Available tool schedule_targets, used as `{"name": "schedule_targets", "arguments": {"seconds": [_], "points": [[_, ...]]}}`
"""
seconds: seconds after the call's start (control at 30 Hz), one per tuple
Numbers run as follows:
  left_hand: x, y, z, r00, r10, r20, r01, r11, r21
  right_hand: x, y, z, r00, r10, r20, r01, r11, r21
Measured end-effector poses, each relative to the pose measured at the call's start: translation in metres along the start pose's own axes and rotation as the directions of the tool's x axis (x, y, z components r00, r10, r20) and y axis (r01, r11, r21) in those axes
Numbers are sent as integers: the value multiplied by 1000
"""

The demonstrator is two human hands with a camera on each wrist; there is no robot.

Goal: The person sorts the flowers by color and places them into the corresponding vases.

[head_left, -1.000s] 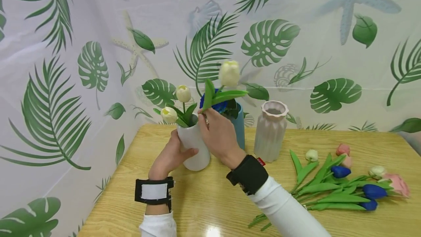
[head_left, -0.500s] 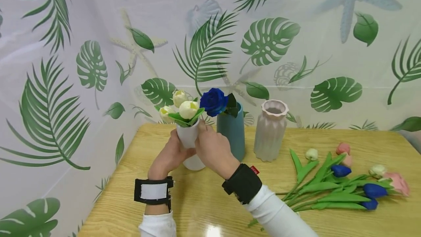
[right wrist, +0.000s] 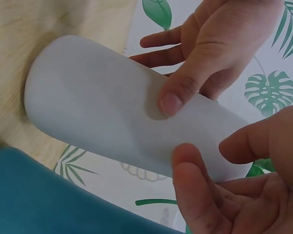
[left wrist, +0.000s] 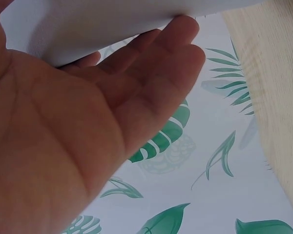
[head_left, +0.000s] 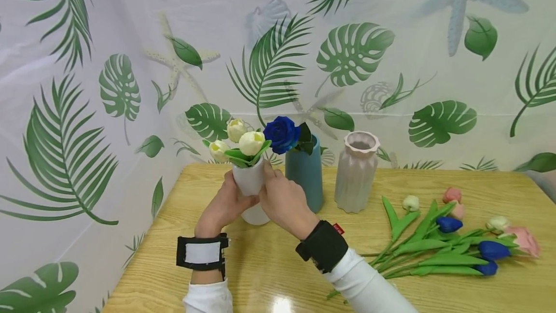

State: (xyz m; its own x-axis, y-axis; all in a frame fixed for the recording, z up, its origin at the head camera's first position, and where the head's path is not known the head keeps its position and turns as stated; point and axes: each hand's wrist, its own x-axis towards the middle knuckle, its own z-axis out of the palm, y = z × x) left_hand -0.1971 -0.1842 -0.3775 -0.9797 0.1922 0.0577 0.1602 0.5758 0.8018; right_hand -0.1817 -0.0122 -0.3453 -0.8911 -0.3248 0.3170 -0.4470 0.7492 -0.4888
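Note:
A white vase [head_left: 248,180] stands on the table, with three white tulips [head_left: 252,143] and their green leaves rising from its mouth. My left hand [head_left: 220,206] holds the vase around its left side; in the right wrist view its thumb [right wrist: 171,103] presses the wall. On the other side, near the rim, my right hand [head_left: 287,200] grips the same vase between thumb and curled fingers. The tulip stems are hidden inside. Only a pale part of the vase [left wrist: 102,24] shows above my fingers in the left wrist view.
Just right of my right hand stands a blue vase [head_left: 304,175] with a blue rose [head_left: 282,134]. Farther right is a pale pink fluted vase [head_left: 356,177]. Loose tulips [head_left: 434,245] in several colours lie on the table's right side. A leaf-printed cloth [head_left: 347,8] hangs behind.
My right hand lowered a white tulip into the white vase, let go of it, and now grips the vase near its rim. My left hand stayed on the vase.

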Motion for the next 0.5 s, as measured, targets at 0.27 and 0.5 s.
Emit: {"name": "schedule_targets", "arguments": {"seconds": [0.27, 0.5], "points": [[0, -1, 0, 999, -42, 4, 42, 999, -11, -12, 16, -2, 999, 12, 48, -13, 1000, 10], [1, -2, 1, 996, -88, 3, 88, 996, -7, -38, 44, -10, 997, 37, 74, -37, 999, 8]]}}
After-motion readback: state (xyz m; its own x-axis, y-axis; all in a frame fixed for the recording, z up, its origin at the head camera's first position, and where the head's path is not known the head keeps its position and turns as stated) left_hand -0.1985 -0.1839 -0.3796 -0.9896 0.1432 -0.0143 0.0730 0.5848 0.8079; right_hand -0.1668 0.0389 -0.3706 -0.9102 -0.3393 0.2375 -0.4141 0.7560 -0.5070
